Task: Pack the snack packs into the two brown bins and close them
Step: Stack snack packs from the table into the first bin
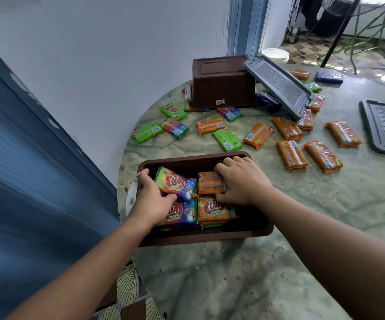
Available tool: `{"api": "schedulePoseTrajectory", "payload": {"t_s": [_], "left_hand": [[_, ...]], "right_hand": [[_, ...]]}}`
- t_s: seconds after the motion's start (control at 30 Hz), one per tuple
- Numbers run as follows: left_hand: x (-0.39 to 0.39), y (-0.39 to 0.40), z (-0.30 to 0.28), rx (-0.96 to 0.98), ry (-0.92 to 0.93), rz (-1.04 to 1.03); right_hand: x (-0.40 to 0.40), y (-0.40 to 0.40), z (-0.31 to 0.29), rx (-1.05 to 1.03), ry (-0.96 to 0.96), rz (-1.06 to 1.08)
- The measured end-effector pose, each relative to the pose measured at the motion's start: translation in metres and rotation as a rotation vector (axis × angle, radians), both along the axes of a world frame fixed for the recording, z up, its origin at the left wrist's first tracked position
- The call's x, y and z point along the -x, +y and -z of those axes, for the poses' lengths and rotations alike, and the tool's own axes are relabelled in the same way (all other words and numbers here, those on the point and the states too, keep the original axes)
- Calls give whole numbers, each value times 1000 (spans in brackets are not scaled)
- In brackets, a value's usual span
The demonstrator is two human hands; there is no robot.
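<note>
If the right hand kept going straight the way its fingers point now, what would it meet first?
The right hand, curled over an orange pack in the near brown bin, points left and away. It would probably first meet the tilted multicoloured pack the left hand holds; depth is unclear.

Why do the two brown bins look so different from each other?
The near brown bin sits upright with its opening up; the far brown bin is flipped over, bottom up. The near bin has snack packs inside, and both hands reach into it; the far bin shows none inside, and packs lie loose round it. A grey lid leans on the far bin; nothing leans on the near one. Both are brown and rectangular.
</note>
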State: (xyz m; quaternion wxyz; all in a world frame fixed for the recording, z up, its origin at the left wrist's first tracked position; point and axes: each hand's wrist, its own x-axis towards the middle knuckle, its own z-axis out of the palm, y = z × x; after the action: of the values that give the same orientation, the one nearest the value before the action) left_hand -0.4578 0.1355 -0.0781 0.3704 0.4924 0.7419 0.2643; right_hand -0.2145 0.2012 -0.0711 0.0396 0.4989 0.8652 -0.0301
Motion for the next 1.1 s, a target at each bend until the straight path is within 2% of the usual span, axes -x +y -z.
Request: {"api": "schedulePoseTrajectory", "payload": {"t_s": [0.07, 0.13, 0.3, 0.37, 0.47, 0.6, 0.8, 1.1], "left_hand": [[1, -7, -10, 5, 429, 266], [2, -7, -19, -19, 723, 415], [11, 14, -26, -149, 997, 763], [18, 24, -19, -176, 1008, 852], [26, 28, -3, -262, 944, 774], [25, 27, 9, -381, 996, 715], [25, 25, 16, -451, 1070, 748], [23, 24, 12, -462, 1008, 825]], "right_hand": [[0, 0, 0, -6, 0, -1], [0, 0, -1, -10, -3, -3], [0, -2, -1, -16, -7, -4], [-1, -1, 0, -15, -5, -4], [-1, 0, 0, -13, -5, -6], [-2, 1, 2, -11, 4, -4], [-1, 0, 0, -3, 29, -12], [-5, 0, -1, 27, 303, 49]]}}
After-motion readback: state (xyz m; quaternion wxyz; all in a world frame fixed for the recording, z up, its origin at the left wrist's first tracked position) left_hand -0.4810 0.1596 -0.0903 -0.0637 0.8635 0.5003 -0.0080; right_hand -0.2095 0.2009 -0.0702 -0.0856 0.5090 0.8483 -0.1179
